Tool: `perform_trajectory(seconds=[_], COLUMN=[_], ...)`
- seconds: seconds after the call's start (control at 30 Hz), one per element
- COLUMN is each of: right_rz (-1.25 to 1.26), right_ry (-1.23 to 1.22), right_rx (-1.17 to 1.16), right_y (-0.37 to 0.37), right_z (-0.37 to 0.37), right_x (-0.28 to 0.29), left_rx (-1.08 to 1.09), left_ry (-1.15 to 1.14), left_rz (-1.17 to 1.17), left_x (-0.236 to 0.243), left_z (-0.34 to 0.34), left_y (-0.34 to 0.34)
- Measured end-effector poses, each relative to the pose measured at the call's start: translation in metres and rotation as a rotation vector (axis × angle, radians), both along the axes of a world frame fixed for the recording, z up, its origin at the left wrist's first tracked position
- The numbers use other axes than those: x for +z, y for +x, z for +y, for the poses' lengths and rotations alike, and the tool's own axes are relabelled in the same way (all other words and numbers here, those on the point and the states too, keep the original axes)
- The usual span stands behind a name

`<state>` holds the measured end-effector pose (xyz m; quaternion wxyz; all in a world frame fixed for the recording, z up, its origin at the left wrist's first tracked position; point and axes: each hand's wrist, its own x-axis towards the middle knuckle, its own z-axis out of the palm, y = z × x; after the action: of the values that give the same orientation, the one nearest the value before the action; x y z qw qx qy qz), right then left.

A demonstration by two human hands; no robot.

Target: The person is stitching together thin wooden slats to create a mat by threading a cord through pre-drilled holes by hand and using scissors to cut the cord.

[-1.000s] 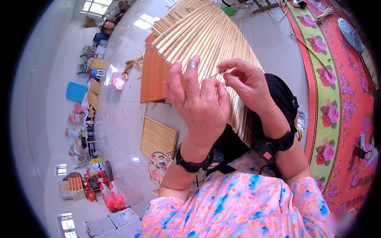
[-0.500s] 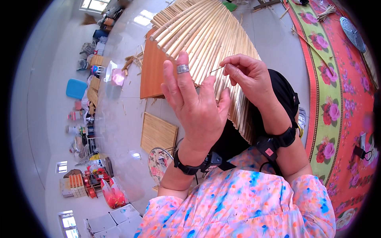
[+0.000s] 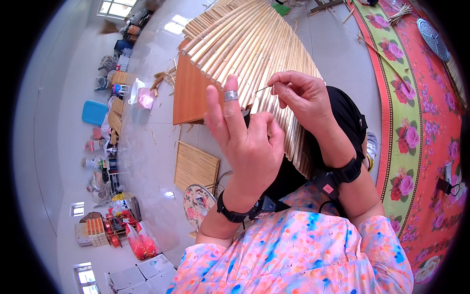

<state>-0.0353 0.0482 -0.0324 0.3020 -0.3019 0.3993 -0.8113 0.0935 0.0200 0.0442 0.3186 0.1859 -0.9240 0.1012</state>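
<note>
A mat of pale reed stalks, joined side by side, slants down over an orange-brown wooden surface toward my lap. My right hand is above its right part, thumb and forefinger closed on a thin dark needle that points left across the stalks. At the mat's near left edge is my left hand, a silver ring band on one finger. Its forefinger and thumb are bent together, while other fingers stretch upward. Whatever lies between that thumb and forefinger is hidden from view.
The wooden table stands under the mat's left side. A small reed panel and a floral round stool are below it. A red floral carpet runs along the right. Household goods line the left wall, near a pink-and-white container.
My left forefinger and thumb have bent inward, and that hand has shifted slightly down and right. My right hand, with the needle, has moved slightly left and down.
</note>
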Motion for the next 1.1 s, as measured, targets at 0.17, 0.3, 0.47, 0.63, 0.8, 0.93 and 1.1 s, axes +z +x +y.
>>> perform_trajectory(seconds=[0.17,0.3,0.47,0.63,0.8,0.93,1.1], right_rz=[0.044,0.113,0.264,0.323,0.320,0.318,0.281], right_ry=[-0.018,-0.017,0.004,0.045,0.001,0.024,0.017], right_rx=[-0.035,-0.088,-0.222,-0.251,-0.252,-0.239,-0.214], right_y=[0.001,0.000,0.001,-0.001,-0.001,0.000,0.001], right_z=[-0.001,0.000,-0.002,-0.001,-0.001,-0.001,0.001], right_x=[0.001,0.002,0.002,0.002,0.003,0.004,0.005], left_rx=[0.017,0.049,0.072,0.058,-0.033,-0.026,-0.096], left_ry=[0.008,0.015,-0.035,0.036,0.144,0.076,0.368], left_rz=[0.004,0.016,0.060,0.089,0.141,0.136,0.208], left_x=[0.001,-0.004,-0.013,-0.009,-0.022,-0.014,0.003], left_z=[0.005,0.009,0.007,0.005,0.001,0.000,0.005], left_y=[0.012,0.016,0.018,0.026,0.033,0.034,0.023])
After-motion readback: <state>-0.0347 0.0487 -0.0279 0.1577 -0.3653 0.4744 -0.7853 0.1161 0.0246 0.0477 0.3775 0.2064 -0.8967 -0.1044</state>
